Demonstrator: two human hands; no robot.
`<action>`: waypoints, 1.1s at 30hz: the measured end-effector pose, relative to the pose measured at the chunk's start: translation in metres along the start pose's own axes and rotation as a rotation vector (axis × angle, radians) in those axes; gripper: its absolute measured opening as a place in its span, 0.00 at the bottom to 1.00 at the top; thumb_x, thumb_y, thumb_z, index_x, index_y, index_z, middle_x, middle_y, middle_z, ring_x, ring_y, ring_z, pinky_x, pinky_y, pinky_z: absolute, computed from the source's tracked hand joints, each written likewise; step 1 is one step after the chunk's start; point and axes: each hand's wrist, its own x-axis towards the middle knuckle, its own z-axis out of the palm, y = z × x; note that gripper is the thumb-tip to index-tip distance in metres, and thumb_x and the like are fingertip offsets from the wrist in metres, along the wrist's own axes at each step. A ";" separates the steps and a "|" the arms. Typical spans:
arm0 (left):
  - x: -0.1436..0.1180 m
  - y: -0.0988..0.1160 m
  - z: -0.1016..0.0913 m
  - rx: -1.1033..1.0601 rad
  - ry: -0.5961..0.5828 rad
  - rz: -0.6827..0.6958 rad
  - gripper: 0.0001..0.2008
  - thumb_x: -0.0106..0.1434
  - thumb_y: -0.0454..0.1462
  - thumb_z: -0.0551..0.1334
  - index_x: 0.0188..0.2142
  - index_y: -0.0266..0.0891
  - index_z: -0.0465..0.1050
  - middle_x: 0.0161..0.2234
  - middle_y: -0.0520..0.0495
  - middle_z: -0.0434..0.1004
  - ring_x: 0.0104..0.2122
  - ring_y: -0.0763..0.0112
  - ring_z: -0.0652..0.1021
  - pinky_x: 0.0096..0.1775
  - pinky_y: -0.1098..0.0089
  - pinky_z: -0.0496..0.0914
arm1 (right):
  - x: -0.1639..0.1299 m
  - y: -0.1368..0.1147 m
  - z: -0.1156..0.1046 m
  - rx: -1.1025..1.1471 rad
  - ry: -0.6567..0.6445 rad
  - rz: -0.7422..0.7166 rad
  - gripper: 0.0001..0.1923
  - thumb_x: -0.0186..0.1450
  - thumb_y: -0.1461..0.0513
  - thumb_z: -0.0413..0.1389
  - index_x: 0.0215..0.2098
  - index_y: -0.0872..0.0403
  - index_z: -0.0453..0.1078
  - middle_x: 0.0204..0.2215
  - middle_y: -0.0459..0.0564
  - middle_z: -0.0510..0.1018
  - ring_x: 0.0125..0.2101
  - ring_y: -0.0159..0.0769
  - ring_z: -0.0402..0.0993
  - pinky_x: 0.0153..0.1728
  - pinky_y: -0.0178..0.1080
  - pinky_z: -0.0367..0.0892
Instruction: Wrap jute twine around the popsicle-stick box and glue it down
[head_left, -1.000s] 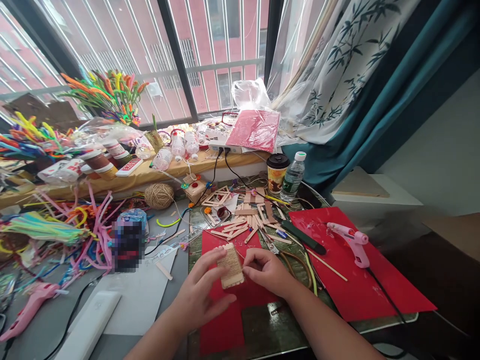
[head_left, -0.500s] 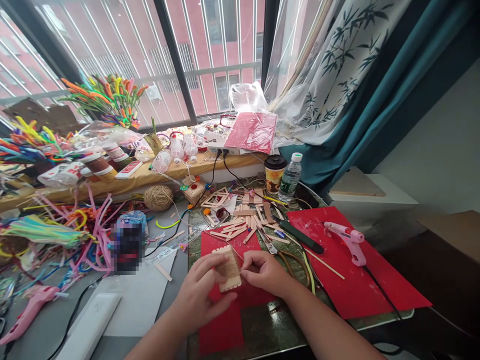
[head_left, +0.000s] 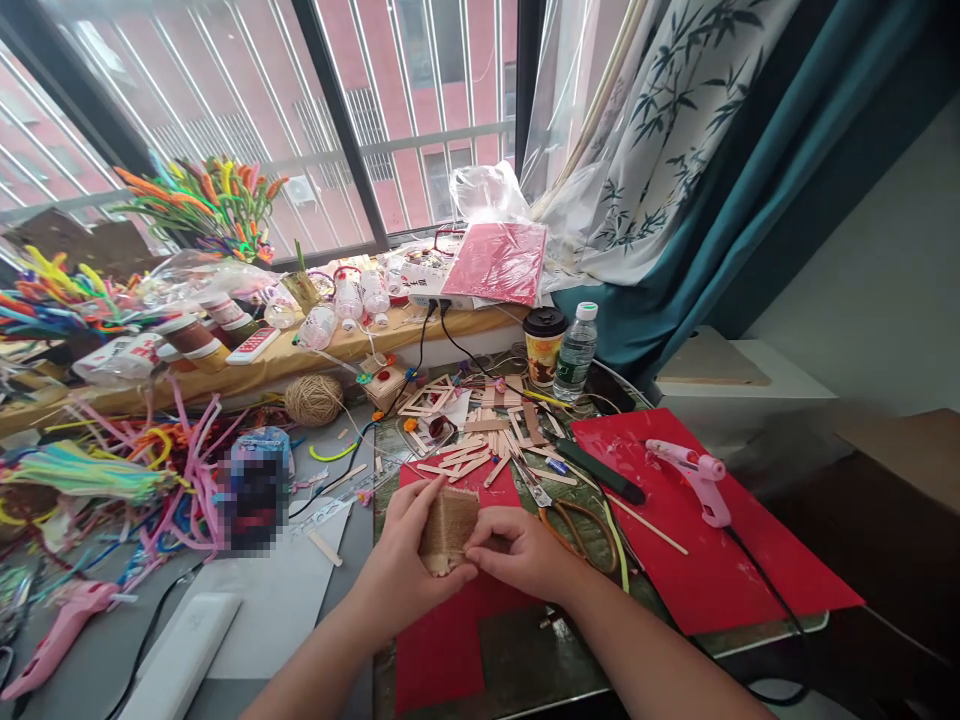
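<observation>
The left hand (head_left: 411, 548) holds a small twine-covered craft piece (head_left: 452, 522), its thumb along the lower edge and its fingers at the far left side. The right hand (head_left: 517, 548) has its thumb and fingertips pinched together at the piece's lower right edge; whatever lies between them is too small to make out. The piece is tilted in the hands above red paper (head_left: 441, 665) on the dark table (head_left: 536, 665). Just right of the right hand, scissors (head_left: 581, 530) lie with their blades toward a loose heap of wooden craft sticks (head_left: 469, 455). Farther right, a pink glue gun (head_left: 697, 475) rests on a large red sheet (head_left: 739, 570). Behind the heap, a lidded paper cup (head_left: 543, 350) stands just beside a water bottle (head_left: 576, 360), both upright. A ball of twine (head_left: 313, 400) sits to the heap's left, near a small wooden box (head_left: 385, 385) with coloured decorations.
</observation>
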 end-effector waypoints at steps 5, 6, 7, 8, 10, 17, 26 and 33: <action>-0.015 -0.038 0.015 -0.200 0.108 -0.060 0.46 0.58 0.47 0.75 0.70 0.47 0.56 0.66 0.35 0.61 0.67 0.43 0.67 0.65 0.48 0.66 | 0.000 0.002 -0.003 -0.141 0.072 -0.044 0.04 0.64 0.65 0.62 0.30 0.52 0.77 0.28 0.45 0.76 0.30 0.33 0.73 0.33 0.34 0.64; -0.018 -0.045 0.017 -0.249 0.113 -0.076 0.45 0.59 0.47 0.75 0.70 0.46 0.56 0.66 0.35 0.62 0.66 0.44 0.69 0.64 0.48 0.67 | 0.000 0.002 -0.003 -0.179 0.078 -0.043 0.05 0.63 0.66 0.62 0.29 0.52 0.76 0.28 0.44 0.76 0.30 0.33 0.72 0.33 0.34 0.64; -0.022 -0.052 0.018 -0.310 0.106 -0.101 0.45 0.59 0.47 0.75 0.70 0.46 0.56 0.66 0.34 0.63 0.64 0.45 0.71 0.64 0.49 0.67 | 0.001 0.003 -0.004 -0.215 0.078 -0.038 0.05 0.62 0.67 0.62 0.29 0.52 0.75 0.28 0.43 0.75 0.30 0.33 0.72 0.33 0.34 0.64; -0.025 -0.058 0.019 -0.370 0.094 -0.128 0.45 0.60 0.47 0.75 0.69 0.45 0.55 0.65 0.33 0.63 0.63 0.46 0.72 0.63 0.49 0.68 | 0.001 0.003 -0.004 -0.246 0.074 -0.029 0.06 0.61 0.68 0.62 0.28 0.52 0.75 0.27 0.43 0.75 0.30 0.32 0.71 0.33 0.34 0.64; -0.033 -0.068 0.019 -0.464 0.060 -0.193 0.44 0.60 0.47 0.74 0.69 0.45 0.53 0.65 0.33 0.64 0.62 0.47 0.74 0.61 0.51 0.70 | 0.002 0.003 -0.004 -0.292 0.066 -0.006 0.07 0.60 0.70 0.62 0.28 0.52 0.73 0.26 0.42 0.73 0.29 0.32 0.70 0.32 0.34 0.63; -0.042 -0.085 0.014 -0.532 0.002 -0.304 0.36 0.63 0.45 0.72 0.64 0.44 0.57 0.59 0.37 0.70 0.60 0.50 0.74 0.60 0.54 0.70 | 0.006 0.016 -0.002 -0.321 0.108 0.104 0.07 0.61 0.68 0.61 0.27 0.52 0.71 0.24 0.41 0.70 0.27 0.32 0.66 0.29 0.34 0.59; -0.037 -0.085 0.009 -0.555 -0.079 -0.338 0.29 0.71 0.47 0.64 0.67 0.45 0.63 0.65 0.39 0.69 0.64 0.50 0.71 0.64 0.55 0.65 | 0.008 0.025 -0.001 -0.246 0.097 0.194 0.06 0.68 0.61 0.58 0.33 0.52 0.73 0.25 0.41 0.71 0.27 0.32 0.65 0.28 0.34 0.59; -0.038 -0.084 0.009 -0.520 -0.100 -0.293 0.33 0.70 0.47 0.65 0.69 0.44 0.58 0.67 0.36 0.65 0.65 0.48 0.69 0.65 0.54 0.65 | 0.009 0.022 0.000 -0.248 0.122 0.226 0.06 0.70 0.59 0.58 0.35 0.51 0.72 0.26 0.42 0.73 0.28 0.34 0.67 0.30 0.35 0.61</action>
